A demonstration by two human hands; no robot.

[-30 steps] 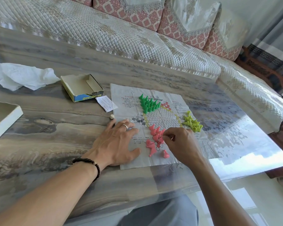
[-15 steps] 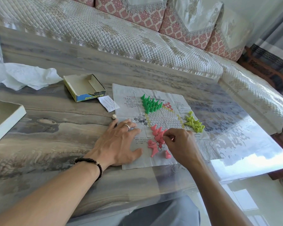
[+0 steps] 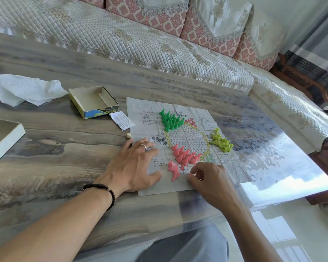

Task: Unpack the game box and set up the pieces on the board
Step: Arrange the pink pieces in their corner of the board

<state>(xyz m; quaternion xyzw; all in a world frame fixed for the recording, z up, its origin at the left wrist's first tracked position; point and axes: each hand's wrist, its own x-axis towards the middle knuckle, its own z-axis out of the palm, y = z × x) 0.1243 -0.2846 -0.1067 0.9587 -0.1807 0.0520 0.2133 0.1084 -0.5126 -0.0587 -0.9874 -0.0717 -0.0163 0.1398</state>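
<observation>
While the right hand curls over the near edge of the paper board, its fingers bunch around a glimpse of pink, so it looks to be pinching a single pink piece, though most of that piece is hidden. The left hand lies flat with fingers spread, pressing the sheet's near-left corner to the table. These pieces look like light, hard plastic cones, wide at the foot and thin at the tip, so a pinch high on the neck should serve best, and they seem likely to topple at a nudge. Just beyond the right hand a few fallen pink pieces lie on their sides, and past them the standing pink pieces crowd one point of the star, leaving little room to come in without knocking a neighbour. The board itself is thin, creased paper that would probably slide or buckle if not held down. Farther out, the yellow-green pieces lie in a loose heap at the right, not yet stood up, and the green pieces stand packed on the far point. Left of the board sit a small pale die, a paper slip and the open game box, with crumpled white wrapping beyond and a sofa behind the table.
</observation>
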